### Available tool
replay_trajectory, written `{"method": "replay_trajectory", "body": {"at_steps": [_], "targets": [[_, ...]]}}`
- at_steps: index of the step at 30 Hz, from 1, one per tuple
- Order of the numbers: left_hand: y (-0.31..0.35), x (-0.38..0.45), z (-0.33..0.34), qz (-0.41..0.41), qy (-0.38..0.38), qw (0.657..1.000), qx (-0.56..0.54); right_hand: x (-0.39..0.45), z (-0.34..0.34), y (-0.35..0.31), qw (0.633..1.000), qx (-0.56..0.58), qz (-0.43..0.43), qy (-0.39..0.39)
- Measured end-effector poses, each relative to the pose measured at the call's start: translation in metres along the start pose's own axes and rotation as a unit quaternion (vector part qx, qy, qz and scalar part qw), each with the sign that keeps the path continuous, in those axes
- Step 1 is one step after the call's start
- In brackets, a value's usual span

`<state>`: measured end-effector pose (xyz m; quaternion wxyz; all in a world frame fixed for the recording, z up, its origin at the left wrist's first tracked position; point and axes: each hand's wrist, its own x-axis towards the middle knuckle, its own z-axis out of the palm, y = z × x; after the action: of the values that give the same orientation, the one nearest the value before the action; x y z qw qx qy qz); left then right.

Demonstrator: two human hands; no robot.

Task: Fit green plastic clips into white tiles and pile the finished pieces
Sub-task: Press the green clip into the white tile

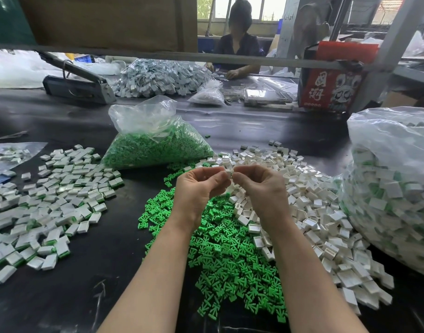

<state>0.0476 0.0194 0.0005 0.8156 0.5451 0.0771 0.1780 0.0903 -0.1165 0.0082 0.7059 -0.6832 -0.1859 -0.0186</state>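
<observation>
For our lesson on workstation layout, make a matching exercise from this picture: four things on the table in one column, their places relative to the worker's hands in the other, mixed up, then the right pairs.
Things
1. Loose green clips
2. Finished pile
3. Bag of green clips
4. Empty white tiles

Places
A. Far side of the table, beyond the hands
B. Left of the left hand
C. Under the forearms, nearest the worker
D. Right of the right hand

Pairs: 1-C, 2-B, 3-A, 4-D
</observation>
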Motion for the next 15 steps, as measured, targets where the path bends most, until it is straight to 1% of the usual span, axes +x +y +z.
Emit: {"method": "replay_trajectory", "body": {"at_steps": [4,10,15], "targets": [[-0.0018,0.001,0.0,0.006,-0.002,1.0,0.009,0.0005,0.0006,0.002,1.0,-0.008,0.007,0.002],[-0.0023,0.0018,-0.0018,0.021,-0.006,0.999,0.043,0.0012,-0.0025,-0.0006,0.996,-0.087,-0.016,-0.015],[-0.0013,0.0005,-0.0035,0.031,-0.022,0.998,0.049,-0.0003,-0.0057,-0.0036,0.996,-0.087,-0.01,-0.034]]}}
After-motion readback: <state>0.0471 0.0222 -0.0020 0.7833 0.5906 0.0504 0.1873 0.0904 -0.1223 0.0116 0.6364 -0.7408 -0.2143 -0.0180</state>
